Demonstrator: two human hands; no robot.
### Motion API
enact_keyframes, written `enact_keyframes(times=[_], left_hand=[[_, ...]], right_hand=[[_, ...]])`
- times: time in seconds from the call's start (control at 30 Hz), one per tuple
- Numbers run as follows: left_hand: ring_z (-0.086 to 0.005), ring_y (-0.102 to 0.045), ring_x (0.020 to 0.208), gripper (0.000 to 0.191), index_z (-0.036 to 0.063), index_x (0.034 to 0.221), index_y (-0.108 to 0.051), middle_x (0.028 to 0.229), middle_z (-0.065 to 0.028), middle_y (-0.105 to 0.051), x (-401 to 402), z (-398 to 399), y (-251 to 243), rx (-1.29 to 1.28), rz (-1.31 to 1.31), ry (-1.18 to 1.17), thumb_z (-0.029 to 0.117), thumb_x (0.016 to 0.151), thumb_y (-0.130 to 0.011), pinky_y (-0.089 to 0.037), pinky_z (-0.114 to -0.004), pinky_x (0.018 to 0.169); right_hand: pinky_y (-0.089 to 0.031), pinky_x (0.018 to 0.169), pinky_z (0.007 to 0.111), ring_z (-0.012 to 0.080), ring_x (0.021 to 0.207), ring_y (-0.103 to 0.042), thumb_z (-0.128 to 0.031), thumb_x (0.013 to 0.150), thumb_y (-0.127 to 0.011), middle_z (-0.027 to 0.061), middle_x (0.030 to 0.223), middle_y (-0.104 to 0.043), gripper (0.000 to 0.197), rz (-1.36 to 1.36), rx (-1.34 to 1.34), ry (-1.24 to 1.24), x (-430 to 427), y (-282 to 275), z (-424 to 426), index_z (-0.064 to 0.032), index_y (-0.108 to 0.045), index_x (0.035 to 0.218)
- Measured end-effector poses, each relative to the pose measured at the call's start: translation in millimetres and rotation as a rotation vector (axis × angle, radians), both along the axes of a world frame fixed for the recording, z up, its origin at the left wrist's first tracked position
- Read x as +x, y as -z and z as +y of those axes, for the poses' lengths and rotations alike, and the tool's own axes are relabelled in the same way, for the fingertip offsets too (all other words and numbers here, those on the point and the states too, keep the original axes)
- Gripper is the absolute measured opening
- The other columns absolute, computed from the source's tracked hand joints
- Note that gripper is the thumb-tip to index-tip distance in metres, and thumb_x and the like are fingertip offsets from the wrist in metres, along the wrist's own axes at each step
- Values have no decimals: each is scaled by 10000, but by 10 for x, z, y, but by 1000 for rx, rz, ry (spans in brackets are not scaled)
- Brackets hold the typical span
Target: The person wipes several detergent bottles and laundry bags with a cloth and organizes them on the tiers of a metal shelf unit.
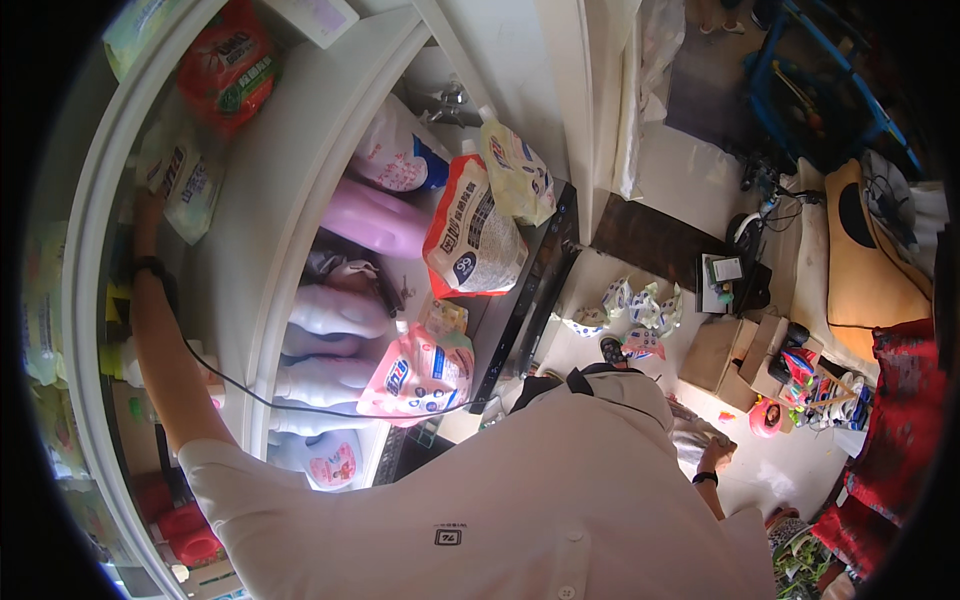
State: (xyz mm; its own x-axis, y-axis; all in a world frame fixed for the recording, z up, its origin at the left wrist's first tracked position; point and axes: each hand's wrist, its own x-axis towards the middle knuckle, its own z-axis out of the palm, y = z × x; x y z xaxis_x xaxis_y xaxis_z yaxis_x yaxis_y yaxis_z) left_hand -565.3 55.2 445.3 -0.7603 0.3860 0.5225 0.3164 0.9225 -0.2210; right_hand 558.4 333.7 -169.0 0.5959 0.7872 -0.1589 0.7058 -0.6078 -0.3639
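At the far left, my left hand (148,204) reaches into an upper shelf and grips the edge of a pale yellow-green laundry detergent refill pouch (193,187); its fingers are partly in shadow. Beyond that pouch lies a red detergent pouch (231,71). My right hand (718,454) hangs low on the right against grey cloth, its fingers curled; whether it holds the cloth is unclear. On the lower level stand a red-and-white pouch (476,232), a yellow pouch (521,169) and a pink pouch (424,371), with several detergent bottles (337,311) behind them.
A shelf board (300,150) divides the levels. A black cable (300,412) crosses in front of the lower one. Several pouches (643,307) stand on the floor near my feet, beside cardboard boxes (716,360). Farther right are toys, an orange cushion (874,247) and red fabric (904,420).
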Motion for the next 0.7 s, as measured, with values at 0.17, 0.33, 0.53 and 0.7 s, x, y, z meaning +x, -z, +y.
enact_keyframes(times=[0.17,0.33,0.53,0.7], left_hand=[[-268,-655,936,419,-51,1161,-596,1045,-188,-678,572,468,297,-84,-367,338,263,890,-656,-504,-390,809],[-351,-659,844,454,-13,1138,-615,944,-215,-681,1867,991,558,-326,-187,419,357,877,-649,-489,-421,745],[-412,-620,817,412,-31,1061,-631,879,-261,-648,2339,938,412,-404,-162,415,346,893,-631,-474,-449,711],[-387,-615,895,383,19,1096,-629,963,-250,-641,3411,1263,401,-503,-206,244,272,813,-682,-490,-428,793]], right_hand=[[-525,806,483,384,886,-658,-250,745,-681,219,982,-669,430,24,-90,-63,-27,34,174,-23,-542,1082],[-502,824,496,406,911,-641,-282,738,-665,231,986,-658,435,66,-51,-247,-42,27,463,-37,-534,1072],[-493,827,492,395,916,-615,-186,725,-687,242,1015,-628,467,135,28,-473,52,201,953,52,-526,1093],[-498,797,488,390,867,-606,-193,723,-676,224,975,-612,430,74,102,-647,-37,279,1248,52,-540,1050]])
